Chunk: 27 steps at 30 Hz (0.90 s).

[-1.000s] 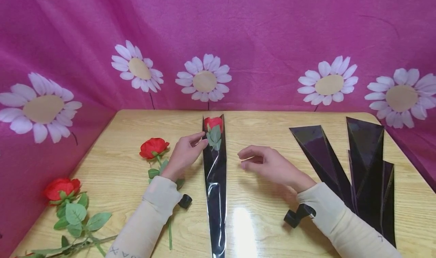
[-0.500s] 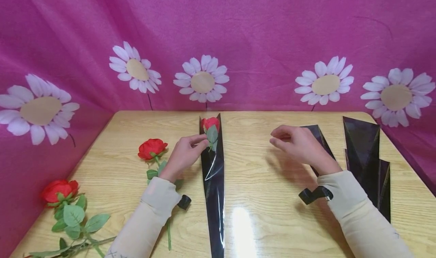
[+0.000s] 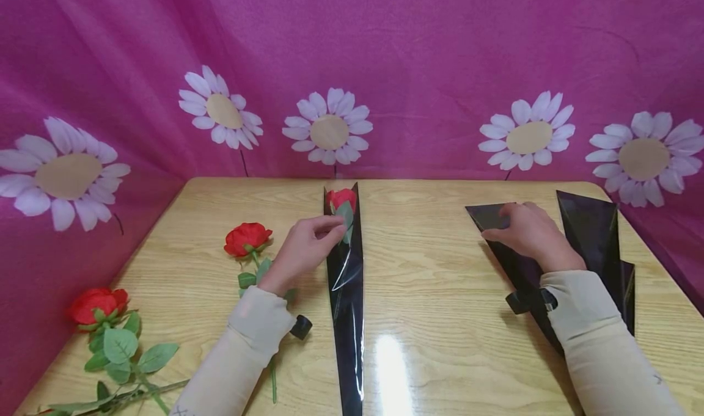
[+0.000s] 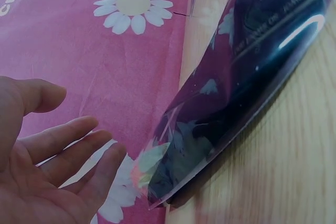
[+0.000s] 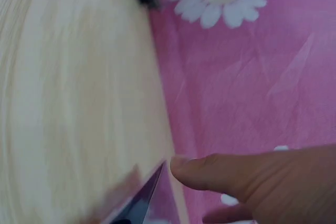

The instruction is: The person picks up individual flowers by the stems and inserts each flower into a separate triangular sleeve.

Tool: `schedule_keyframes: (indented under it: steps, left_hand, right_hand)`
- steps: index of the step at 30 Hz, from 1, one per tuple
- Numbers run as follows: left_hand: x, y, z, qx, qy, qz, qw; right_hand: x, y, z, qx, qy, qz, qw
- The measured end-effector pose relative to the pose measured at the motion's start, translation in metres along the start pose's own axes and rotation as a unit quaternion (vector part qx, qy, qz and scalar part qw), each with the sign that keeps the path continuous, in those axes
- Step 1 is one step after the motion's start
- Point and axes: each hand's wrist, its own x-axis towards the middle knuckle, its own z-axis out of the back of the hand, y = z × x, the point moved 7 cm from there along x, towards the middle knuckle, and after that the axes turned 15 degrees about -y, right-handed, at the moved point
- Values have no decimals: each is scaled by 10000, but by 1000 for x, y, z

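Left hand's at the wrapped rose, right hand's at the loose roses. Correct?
Not quite: the right hand is at a black wrapper, not the loose roses, as the head view shows. The left hand is at the wrapped rose, as you say.

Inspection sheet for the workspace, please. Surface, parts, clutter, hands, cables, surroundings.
Surface: wood-grain table, glossy, bright reflection near the front.
Job's things: filled sleeve at centre, red rose showing at its far end; far rose and near rose lie loose to its left; another stem crosses by the near rose, partly cut off by the frame; flat sleeves fanned at right, overlapping.
Clutter: nothing seen.
Left hand: over filled sleeve; left wrist view shows fingers relaxed, not gripping.
Right hand: over a flat sleeve, thumb at its corner; contact unclear.
Cables: nothing seen.
Surroundings: magenta cloth, printed daisies, behind and at both sides.
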Motion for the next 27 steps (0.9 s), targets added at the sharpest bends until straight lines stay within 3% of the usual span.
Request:
schedule_keyframes:
  steps: [5,10,15,27]
  left_hand:
    - [-3,-3,0,104,27,38,9999]
    - [-3,-4,-2,174,55,-5,9998]
    - [-4,-7,-4,199,103,-59,9997]
    - [-5,-9,-6,194,160,-154,9996]
  right_hand:
    - [-2,-18,-3,-386,-95,-394,9984]
    - [-3,-27,-8,-490,183,-533,9972]
    - [-1,-25,-13,-422,351,-439,9975]
    - [0,-15,-10,-238,97,-154,9996]
